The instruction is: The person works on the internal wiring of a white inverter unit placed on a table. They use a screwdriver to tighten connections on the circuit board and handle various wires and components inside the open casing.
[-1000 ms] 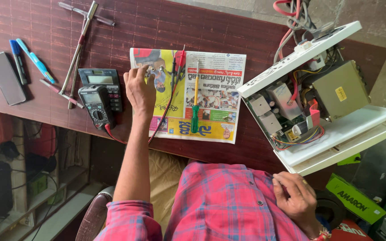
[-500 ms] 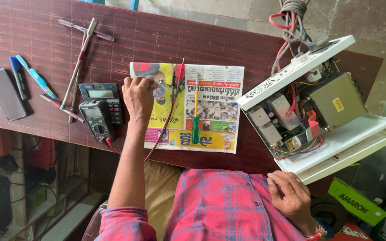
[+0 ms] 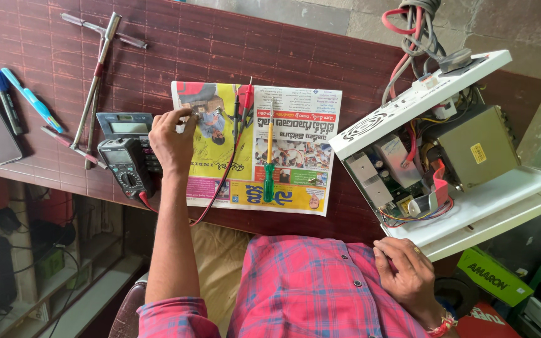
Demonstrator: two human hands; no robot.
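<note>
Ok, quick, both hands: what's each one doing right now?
Left hand: fingers curled at the left edge of the newspaper; whether it pinches anything cannot be told.
Right hand: loosely curled against the plaid shirt, holding nothing.

Left hand (image 3: 173,141): it slid a bit toward 9 o'clock. Before, it lay on the newspaper (image 3: 295,156). Now it sits at the paper's left edge, with the fingers curled at the top corner, just beside the meter (image 3: 126,169).
Right hand (image 3: 408,275): it crept a little toward 12 o'clock, closer to the open white box (image 3: 471,206).
View: the camera swung a little, so the table (image 3: 220,44) looks more turned.
</note>
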